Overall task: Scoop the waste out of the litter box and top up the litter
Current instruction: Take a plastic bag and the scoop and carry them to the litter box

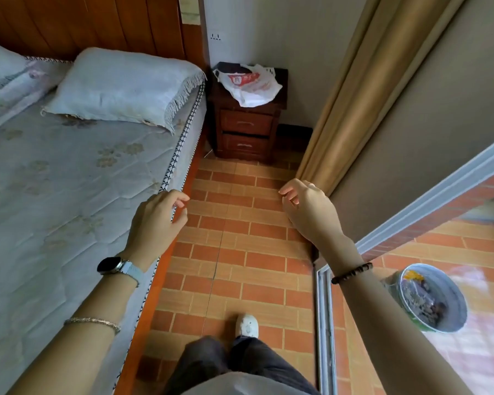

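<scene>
Hovering empty: left hand (154, 220), right hand (311, 212)

Your only task-related thing in sight is the round metal tub (437, 297) at the near right, seen through the glass door. It stands on the tiled floor outside, tilted in view, holding grey clumpy material with a yellow patch at its far rim.

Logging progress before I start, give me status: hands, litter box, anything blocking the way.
Left hand and right hand empty, open, raised. No litter box or scoop in view. Brick-pattern tile floor ahead bare up to dark wooden nightstand.
</scene>
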Demonstrator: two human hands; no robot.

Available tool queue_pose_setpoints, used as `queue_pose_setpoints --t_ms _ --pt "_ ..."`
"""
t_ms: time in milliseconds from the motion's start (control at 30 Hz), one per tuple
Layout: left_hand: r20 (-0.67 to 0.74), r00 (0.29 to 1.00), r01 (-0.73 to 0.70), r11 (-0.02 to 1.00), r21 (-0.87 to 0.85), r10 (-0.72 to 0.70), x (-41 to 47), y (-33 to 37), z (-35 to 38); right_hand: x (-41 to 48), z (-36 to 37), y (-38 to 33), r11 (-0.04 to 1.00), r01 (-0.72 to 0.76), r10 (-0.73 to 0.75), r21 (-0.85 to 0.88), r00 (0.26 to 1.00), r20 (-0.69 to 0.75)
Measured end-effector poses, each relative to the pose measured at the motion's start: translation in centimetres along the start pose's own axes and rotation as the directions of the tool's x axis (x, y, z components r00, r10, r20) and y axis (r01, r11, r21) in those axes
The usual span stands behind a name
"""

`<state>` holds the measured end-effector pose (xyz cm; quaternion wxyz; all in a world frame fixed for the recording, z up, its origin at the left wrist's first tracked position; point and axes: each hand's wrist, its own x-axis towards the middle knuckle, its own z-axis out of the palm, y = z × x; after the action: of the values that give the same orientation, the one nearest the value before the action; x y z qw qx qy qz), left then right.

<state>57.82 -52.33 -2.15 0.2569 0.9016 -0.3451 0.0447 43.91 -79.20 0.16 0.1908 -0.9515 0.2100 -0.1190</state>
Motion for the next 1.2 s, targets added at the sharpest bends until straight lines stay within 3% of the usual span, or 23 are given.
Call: queue_pose_setpoints --t_ms 433,900,1200 --pt "-0.019 1.000 -0.010 0.999 -0.040 0.009 17.1 -2.2 6.6 14.2 2.1 6.2 0.996 -0.091 0.090 0.004 0.991 0.094" --pt "0.018 0.997 -0.072 0.996 -0.056 0.073 47.7 -11.3 13.0 43.4 7.0 9.2 0.987 -0.156 0.149 0.046 0.980 0.134" --pt "0.039 0.998 -0.046 0.997 -0.061 0.049 59.7 -15.0 15.2 56.0 8.9 10.5 0.980 -0.192 0.184 0.046 0.973 0.138"
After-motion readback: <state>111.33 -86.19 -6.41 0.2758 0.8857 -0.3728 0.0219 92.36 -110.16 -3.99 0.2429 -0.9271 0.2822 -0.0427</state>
